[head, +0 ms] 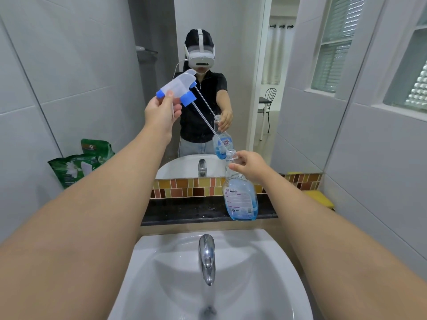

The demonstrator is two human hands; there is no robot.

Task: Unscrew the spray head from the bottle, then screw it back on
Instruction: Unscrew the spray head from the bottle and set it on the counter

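My left hand holds the white spray head, which has a blue nozzle and a blue screw collar, lifted up and to the left, off the bottle. Its clear dip tube slants down to the right, and its tip sits at the bottle's open mouth. My right hand grips the neck of the clear bottle, which holds blue liquid. The bottle hangs tilted above the dark counter ledge. The mirror repeats both hands and the bottle.
A white sink with a chrome tap lies right below my arms. A green refill pouch leans on the left wall. A yellow sponge rests at the ledge's right end, under a coloured tile strip.
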